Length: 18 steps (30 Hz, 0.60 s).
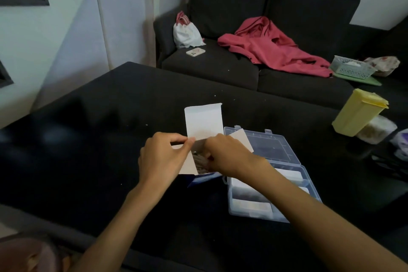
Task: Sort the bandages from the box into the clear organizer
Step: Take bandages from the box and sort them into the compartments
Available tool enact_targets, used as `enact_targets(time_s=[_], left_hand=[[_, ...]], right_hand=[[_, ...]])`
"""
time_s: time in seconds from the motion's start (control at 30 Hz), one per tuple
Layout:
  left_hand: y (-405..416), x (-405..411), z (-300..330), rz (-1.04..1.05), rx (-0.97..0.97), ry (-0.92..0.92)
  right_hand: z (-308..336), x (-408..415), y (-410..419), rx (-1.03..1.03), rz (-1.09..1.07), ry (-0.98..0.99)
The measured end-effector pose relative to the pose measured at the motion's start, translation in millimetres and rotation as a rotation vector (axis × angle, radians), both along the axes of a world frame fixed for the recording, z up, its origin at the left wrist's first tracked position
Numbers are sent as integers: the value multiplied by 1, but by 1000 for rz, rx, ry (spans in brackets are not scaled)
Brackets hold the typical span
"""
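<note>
An open white bandage box (203,123) stands on the black table (88,150), its top flap raised. My left hand (163,157) pinches the box's left side flap between thumb and fingers. My right hand (227,154) reaches into the box's mouth, its fingertips curled among the brownish bandages (199,162) inside; whether it holds any is hidden. Just right of the box lies the clear organizer (271,174) with its lid open behind it. Several of its compartments hold white bandage packs, partly covered by my right forearm.
A yellow lidded container (359,112) and a clear tub (375,130) stand at the table's right edge. Behind the table is a dark sofa (242,28) with a pink jacket (269,44), a white bag (185,33), a phone and a small basket (351,66).
</note>
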<state>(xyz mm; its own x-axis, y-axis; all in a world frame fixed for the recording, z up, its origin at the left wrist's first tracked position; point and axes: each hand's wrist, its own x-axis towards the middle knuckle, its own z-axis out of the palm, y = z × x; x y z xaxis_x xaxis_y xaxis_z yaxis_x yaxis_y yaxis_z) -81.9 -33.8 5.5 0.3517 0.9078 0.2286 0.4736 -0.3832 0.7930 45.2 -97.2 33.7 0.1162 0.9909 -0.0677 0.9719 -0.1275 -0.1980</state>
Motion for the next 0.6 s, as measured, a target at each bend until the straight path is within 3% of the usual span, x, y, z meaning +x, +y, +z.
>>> enact_targets(time_s=[0.1, 0.2, 0.37, 0.6], left_hand=[[4, 2, 0, 4, -6, -6], [9, 3, -2, 20, -23, -6], [20, 1, -3, 75, -59, 21], [26, 7, -7, 104, -101, 60]], right_hand=[[3, 3, 3, -30, 0, 108], [6, 8, 3, -27, -25, 90], [4, 16, -7, 194, -47, -10], [-4, 22, -2, 361, -197, 341]])
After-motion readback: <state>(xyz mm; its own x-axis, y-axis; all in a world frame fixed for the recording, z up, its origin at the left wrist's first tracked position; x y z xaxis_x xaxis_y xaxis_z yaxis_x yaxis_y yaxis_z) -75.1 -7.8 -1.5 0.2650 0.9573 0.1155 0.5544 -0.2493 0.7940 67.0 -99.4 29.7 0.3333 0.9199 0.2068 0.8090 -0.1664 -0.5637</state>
